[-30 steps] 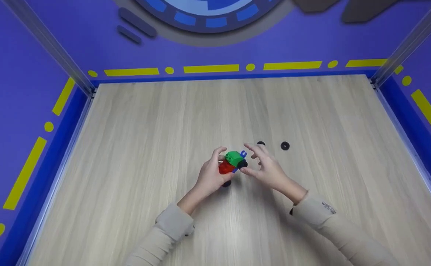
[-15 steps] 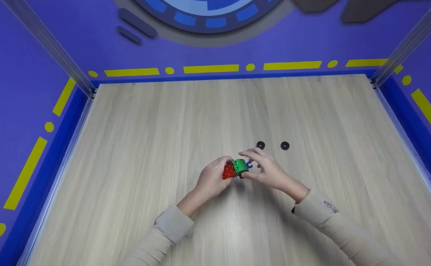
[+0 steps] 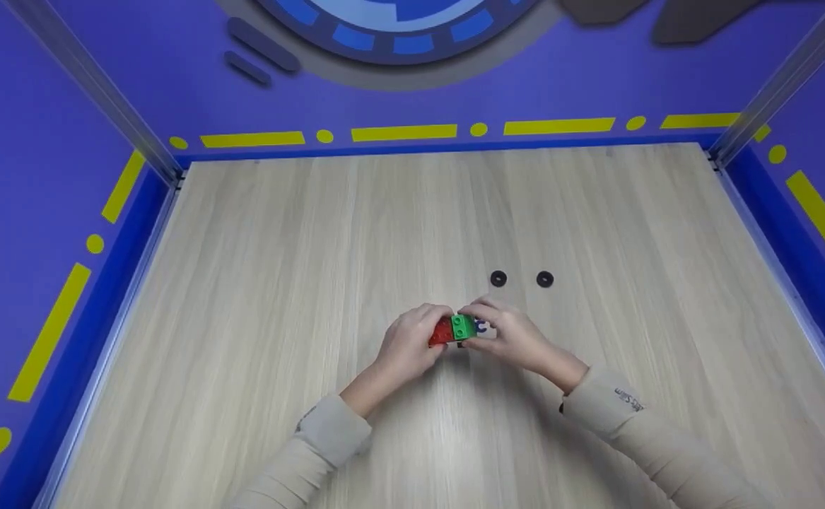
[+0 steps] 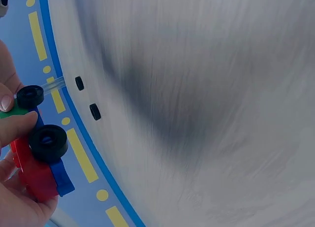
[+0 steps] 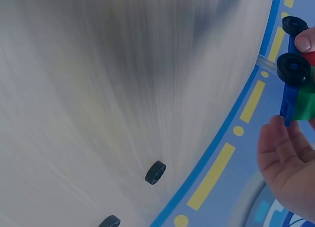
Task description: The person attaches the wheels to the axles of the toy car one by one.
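Between both hands is a small toy car built of a red brick (image 3: 441, 333), a green curved brick (image 3: 464, 326) and a blue wheeled base (image 4: 61, 178). My left hand (image 3: 408, 341) grips its red end, thumb along the near side and fingers on the far side. At the green end, my right hand (image 3: 517, 339) pinches the brick between thumb and fingertips. A blue hook (image 3: 481, 326) sticks out toward the right palm. Black wheels (image 5: 294, 68) show on the side of the base in both wrist views. The car's far side is hidden by fingers.
Two loose black tyres (image 3: 498, 278) (image 3: 545, 279) lie on the wooden table (image 3: 313, 247), just beyond the right hand. Blue-purple panels with yellow marks (image 3: 404, 132) wall in the back and both sides.
The car has turned from a tilted pose to level, studs up, and shifted slightly right. The right fingers have closed in from near the wheel and hook onto the green brick.
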Available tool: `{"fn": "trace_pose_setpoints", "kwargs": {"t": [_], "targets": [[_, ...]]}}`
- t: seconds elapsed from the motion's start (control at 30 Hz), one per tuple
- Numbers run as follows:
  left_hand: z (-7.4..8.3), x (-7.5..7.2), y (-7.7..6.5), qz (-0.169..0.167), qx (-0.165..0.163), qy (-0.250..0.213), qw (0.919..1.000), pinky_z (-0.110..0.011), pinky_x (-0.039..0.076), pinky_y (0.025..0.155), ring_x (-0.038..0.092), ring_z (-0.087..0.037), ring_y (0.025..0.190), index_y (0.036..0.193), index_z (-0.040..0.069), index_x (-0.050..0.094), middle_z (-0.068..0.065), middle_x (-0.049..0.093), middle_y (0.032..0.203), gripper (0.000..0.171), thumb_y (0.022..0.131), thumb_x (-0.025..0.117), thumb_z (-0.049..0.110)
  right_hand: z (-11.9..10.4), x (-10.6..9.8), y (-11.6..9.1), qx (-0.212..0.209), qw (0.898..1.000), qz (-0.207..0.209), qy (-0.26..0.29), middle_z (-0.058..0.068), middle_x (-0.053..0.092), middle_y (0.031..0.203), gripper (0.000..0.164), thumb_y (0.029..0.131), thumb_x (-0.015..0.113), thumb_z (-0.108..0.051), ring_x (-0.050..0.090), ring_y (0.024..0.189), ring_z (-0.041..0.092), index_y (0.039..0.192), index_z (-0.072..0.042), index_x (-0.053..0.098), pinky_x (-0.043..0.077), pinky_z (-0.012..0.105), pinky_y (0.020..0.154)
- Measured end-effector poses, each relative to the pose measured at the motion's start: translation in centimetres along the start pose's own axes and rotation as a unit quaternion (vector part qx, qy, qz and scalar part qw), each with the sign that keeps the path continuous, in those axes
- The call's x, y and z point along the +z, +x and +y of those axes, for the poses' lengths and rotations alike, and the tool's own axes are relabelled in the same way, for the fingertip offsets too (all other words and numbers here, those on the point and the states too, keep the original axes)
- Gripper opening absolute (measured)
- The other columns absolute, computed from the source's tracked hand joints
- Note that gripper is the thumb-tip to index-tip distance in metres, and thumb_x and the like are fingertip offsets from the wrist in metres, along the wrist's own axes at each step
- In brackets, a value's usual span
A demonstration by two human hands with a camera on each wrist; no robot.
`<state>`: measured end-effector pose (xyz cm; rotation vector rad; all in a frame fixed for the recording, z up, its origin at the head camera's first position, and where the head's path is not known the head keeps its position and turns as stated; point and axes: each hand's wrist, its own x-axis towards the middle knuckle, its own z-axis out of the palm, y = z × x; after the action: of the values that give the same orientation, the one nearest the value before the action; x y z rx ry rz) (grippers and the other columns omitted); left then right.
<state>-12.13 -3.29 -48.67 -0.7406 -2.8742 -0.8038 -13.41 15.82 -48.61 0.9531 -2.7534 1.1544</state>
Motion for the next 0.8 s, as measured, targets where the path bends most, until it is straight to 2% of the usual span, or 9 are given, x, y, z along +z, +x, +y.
{"fn": "trace_pose_setpoints", "kwargs": {"t": [0.1, 0.2, 0.37, 0.5, 0.6, 0.8], "targets": [[-0.1, 0.0, -0.1, 0.008, 0.001, -0.006, 0.9999, -0.029, 0.046, 0.080, 0.055, -0.013, 0.091, 0.110, 0.016, 0.053, 0.001, 0.058, 0.102, 0.042, 0.072, 0.070, 0.011, 0.1, 0.3, -0.1, -0.014, 1.000, 0.020, -0.002, 0.005, 0.058, 0.095, 0.034, 0.072, 0.070, -0.010, 0.059, 0.083, 0.015, 0.104, -0.008, 0.061, 0.051, 0.031, 0.070], [-0.3, 0.1, -0.3, 0.017, -0.012, -0.024, 0.9995, -0.031, 0.046, 0.084, 0.053, -0.014, 0.097, 0.112, 0.017, 0.053, 0.000, 0.056, 0.108, 0.042, 0.073, 0.070, 0.017, 0.3, 0.5, -0.3, -0.023, 0.999, 0.042, -0.015, 0.006, 0.058, 0.094, 0.032, 0.071, 0.071, -0.009, 0.060, 0.081, 0.014, 0.102, -0.008, 0.062, 0.052, 0.028, 0.070], [-0.8, 0.1, -0.7, 0.031, -0.070, -0.091, 0.9929, -0.034, 0.045, 0.087, 0.048, -0.017, 0.107, 0.117, 0.016, 0.050, -0.002, 0.051, 0.120, 0.046, 0.076, 0.067, 0.028, 0.7, 0.8, -0.8, -0.033, 0.995, 0.083, -0.043, 0.006, 0.059, 0.095, 0.035, 0.068, 0.073, -0.008, 0.060, 0.081, 0.014, 0.101, -0.009, 0.063, 0.051, 0.024, 0.070], [-1.4, 0.1, -0.9, 0.032, -0.110, -0.160, 0.9805, -0.034, 0.045, 0.088, 0.048, -0.021, 0.109, 0.124, 0.013, 0.044, -0.003, 0.047, 0.124, 0.051, 0.080, 0.063, 0.031, 1.1, 1.0, -1.3, -0.029, 0.993, 0.104, -0.056, 0.007, 0.059, 0.099, 0.040, 0.066, 0.075, -0.008, 0.060, 0.086, 0.015, 0.105, -0.009, 0.063, 0.051, 0.025, 0.073], [-1.8, 0.1, -1.1, 0.022, -0.134, -0.206, 0.9691, -0.036, 0.044, 0.090, 0.047, -0.024, 0.112, 0.127, 0.012, 0.040, -0.004, 0.046, 0.126, 0.054, 0.081, 0.060, 0.034, 1.4, 1.2, -1.7, -0.027, 0.991, 0.116, -0.061, 0.008, 0.059, 0.100, 0.043, 0.065, 0.075, -0.008, 0.060, 0.090, 0.017, 0.107, -0.009, 0.062, 0.051, 0.026, 0.075], [-2.6, 0.4, -1.2, -0.008, -0.177, -0.288, 0.9412, -0.040, 0.042, 0.091, 0.048, -0.021, 0.109, 0.129, 0.011, 0.038, -0.008, 0.049, 0.125, 0.057, 0.081, 0.060, 0.035, 1.6, 1.4, -1.9, -0.047, 0.986, 0.140, -0.075, 0.008, 0.059, 0.101, 0.044, 0.063, 0.076, -0.006, 0.060, 0.092, 0.018, 0.106, -0.009, 0.063, 0.051, 0.028, 0.077]]}}
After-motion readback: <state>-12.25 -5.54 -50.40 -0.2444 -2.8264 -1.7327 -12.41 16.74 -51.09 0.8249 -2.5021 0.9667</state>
